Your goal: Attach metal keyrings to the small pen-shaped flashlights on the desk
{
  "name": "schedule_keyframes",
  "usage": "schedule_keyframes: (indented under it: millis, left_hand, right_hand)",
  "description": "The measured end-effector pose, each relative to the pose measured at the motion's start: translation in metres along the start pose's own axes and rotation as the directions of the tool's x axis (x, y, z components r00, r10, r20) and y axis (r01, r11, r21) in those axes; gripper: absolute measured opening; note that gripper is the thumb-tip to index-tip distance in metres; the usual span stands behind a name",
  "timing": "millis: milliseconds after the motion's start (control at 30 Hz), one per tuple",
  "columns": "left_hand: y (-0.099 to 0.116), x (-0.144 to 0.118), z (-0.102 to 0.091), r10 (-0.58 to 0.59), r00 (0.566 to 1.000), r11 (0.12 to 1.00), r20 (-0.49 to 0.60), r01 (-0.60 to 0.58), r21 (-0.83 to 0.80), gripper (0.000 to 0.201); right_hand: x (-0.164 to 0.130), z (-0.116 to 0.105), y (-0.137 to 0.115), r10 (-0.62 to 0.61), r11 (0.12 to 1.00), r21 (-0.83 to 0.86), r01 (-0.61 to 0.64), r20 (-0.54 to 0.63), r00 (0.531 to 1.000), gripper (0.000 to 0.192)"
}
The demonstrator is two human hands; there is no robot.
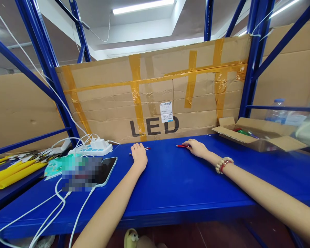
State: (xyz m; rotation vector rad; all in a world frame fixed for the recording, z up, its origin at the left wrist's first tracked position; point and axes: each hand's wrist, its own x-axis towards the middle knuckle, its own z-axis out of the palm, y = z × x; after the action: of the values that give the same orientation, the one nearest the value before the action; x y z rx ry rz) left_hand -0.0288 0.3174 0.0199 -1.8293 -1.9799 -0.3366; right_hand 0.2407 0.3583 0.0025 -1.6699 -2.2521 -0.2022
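My left hand [139, 155] rests on the blue shelf top [175, 182], fingers curled over a pen [147, 148] whose red-and-silver end sticks out to the right of the hand. My right hand [196, 147] lies further right, its fingers on a red pen [181, 146] that points left along the shelf. A bead bracelet [223, 164] sits on my right wrist. Both hands lie close to the taped cardboard panel [155, 96] marked LED, which stands at the back of the shelf.
An open cardboard box [260, 137] with coloured pens stands at the right, a plastic bottle [276, 112] behind it. At the left lie a phone [107, 170] with white cables, a power strip [93, 148] and yellow items [12, 172]. Blue rack posts frame the shelf.
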Motion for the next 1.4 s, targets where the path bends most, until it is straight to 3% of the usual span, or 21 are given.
schedule_keyframes:
  millis: [100,367,567,667,767,867,933,1033,1167,1267,1400]
  left_hand:
    - [0.000,0.001,0.003,-0.001,0.999,1.000,-0.033,0.001,0.004,0.032]
    - [-0.002,0.003,0.005,-0.019,0.999,0.998,0.040,0.021,-0.053,0.026]
    - [0.005,0.000,0.005,0.069,0.997,0.992,0.047,-0.063,-0.111,0.025]
    - [0.010,-0.001,0.009,0.133,0.990,0.969,0.052,-0.119,-0.217,0.025]
    - [0.016,-0.002,0.012,0.305,0.952,0.877,0.021,-0.272,-0.397,0.020]
    - [0.022,-0.004,0.012,0.467,0.881,0.706,-0.079,-0.425,-0.567,0.014]
    - [0.026,-0.007,0.011,0.520,0.843,0.630,-0.136,-0.486,-0.606,0.015]
    - [0.029,-0.009,0.010,0.551,0.820,0.596,-0.155,-0.517,-0.615,0.022]
    - [0.027,-0.006,0.012,0.513,0.847,0.609,-0.138,-0.473,-0.637,0.032]
    - [0.023,-0.003,0.015,0.448,0.884,0.609,-0.133,-0.410,-0.679,0.036]
    - [0.020,-0.002,0.018,0.461,0.880,0.607,-0.117,-0.409,-0.681,0.025]
  right_hand:
    - [0.000,0.000,0.000,0.013,1.000,0.005,-0.013,-0.016,1.000,0.033]
    - [0.000,-0.001,0.000,-0.009,1.000,-0.006,0.009,-0.056,0.998,0.037]
    - [0.000,0.001,-0.005,-0.038,0.998,0.047,0.042,-0.089,0.995,0.031]
    - [-0.001,0.002,-0.009,-0.047,0.993,0.105,0.061,-0.128,0.991,0.027]
    - [-0.002,0.000,-0.016,-0.109,0.970,0.194,0.144,-0.183,0.977,0.024]
    - [-0.006,-0.005,-0.030,-0.247,0.911,0.284,0.300,-0.208,0.946,0.027]
    - [-0.010,-0.008,-0.043,-0.343,0.864,0.322,0.387,-0.188,0.920,0.032]
    - [-0.015,-0.011,-0.059,-0.482,0.783,0.389,0.486,-0.114,0.869,0.037]
    - [-0.015,-0.009,-0.060,-0.546,0.731,0.450,0.513,-0.067,0.835,0.038]
    - [-0.012,-0.006,-0.051,-0.522,0.736,0.464,0.492,-0.074,0.850,0.035]
    - [-0.008,0.000,-0.043,-0.463,0.769,0.451,0.452,-0.094,0.881,0.032]
